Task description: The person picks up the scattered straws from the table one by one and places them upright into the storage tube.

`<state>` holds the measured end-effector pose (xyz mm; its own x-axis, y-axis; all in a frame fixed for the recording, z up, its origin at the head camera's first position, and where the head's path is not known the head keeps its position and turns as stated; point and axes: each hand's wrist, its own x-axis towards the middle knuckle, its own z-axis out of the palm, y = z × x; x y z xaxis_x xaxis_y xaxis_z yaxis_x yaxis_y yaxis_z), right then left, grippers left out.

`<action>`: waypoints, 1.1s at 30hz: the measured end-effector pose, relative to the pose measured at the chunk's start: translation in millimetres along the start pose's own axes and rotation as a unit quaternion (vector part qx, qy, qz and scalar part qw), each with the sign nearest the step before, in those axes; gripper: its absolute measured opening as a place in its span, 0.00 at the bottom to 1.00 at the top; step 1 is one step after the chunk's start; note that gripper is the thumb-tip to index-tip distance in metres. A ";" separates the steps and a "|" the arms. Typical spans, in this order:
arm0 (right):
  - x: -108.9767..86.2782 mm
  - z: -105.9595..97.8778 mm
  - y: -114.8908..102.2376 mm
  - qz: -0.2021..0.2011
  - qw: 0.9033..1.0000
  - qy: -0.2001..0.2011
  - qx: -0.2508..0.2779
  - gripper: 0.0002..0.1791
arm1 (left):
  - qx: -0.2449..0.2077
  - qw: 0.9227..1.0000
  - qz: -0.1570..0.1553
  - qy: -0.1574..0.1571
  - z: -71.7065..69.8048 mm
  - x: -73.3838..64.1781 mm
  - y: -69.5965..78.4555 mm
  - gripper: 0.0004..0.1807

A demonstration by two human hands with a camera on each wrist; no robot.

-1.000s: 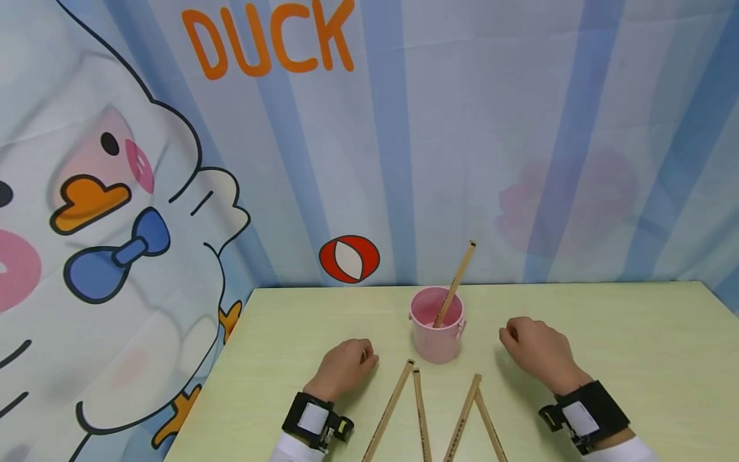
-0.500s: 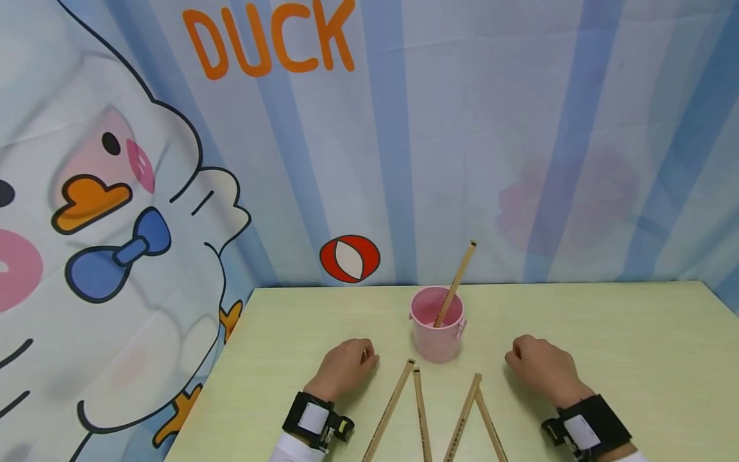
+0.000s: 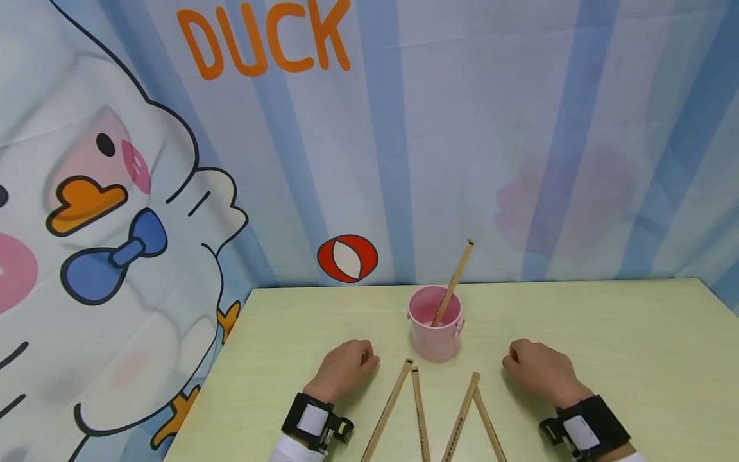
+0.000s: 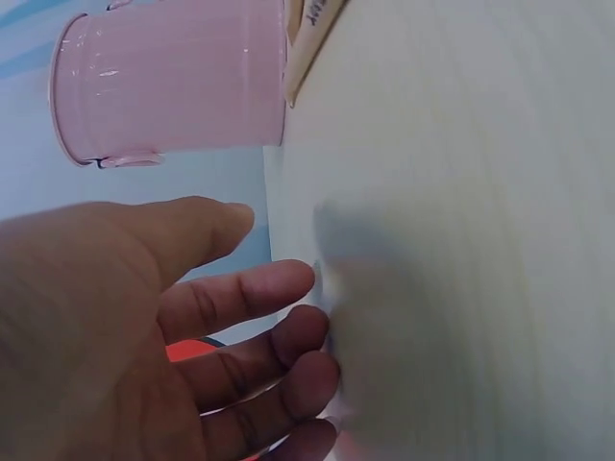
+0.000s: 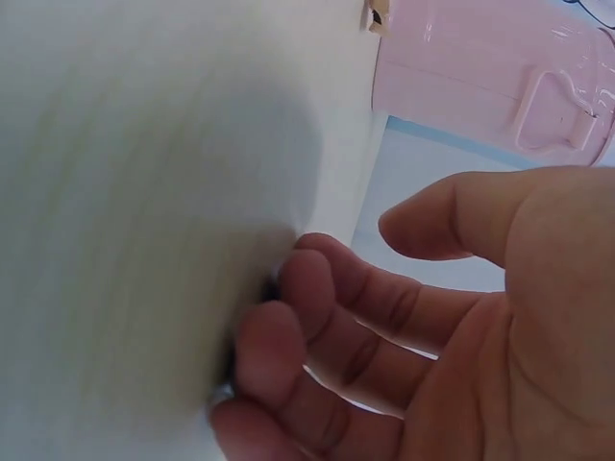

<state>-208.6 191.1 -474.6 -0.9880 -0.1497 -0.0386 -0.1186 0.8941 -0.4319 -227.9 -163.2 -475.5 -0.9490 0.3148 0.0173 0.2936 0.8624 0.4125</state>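
A pink bucket (image 3: 436,343) stands upright near the table's back edge, with one tan stick (image 3: 453,282) leaning in it. Several similar tan sticks with small dark print lie in front of it, among them a left stick (image 3: 388,408) and a right stick (image 3: 460,418). My left hand (image 3: 344,371) rests on the table left of these sticks; its loosely curled fingers (image 4: 240,293) hold nothing. To the right of the bucket, my right hand (image 3: 541,370) lies on the table. The right wrist view shows its relaxed fingers (image 5: 356,346) touching the tabletop, nothing between them and the thumb.
The pale wooden table (image 3: 635,333) ends at a cloth backdrop (image 3: 462,128) with a printed duck and blue stripes. A strap with a small camera sits on each wrist, a left strap (image 3: 308,420) and a right strap (image 3: 594,427).
My right hand has drawn back a little toward me and settled on the table. My left hand, the bucket and the sticks stay in place; the head view has shifted slightly.
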 end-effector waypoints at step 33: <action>-0.6 0.2 2.0 0.004 1.000 0.000 0.009 0.17 | 0.125 0.990 0.000 -0.067 7.0 -17.4 51.1 0.16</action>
<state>-208.1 192.9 -475.6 -0.9889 -0.1422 -0.0424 -0.1084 0.8873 -0.4483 -195.6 -121.8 -461.1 -0.9301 0.3507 -0.1093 0.3295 0.9281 0.1735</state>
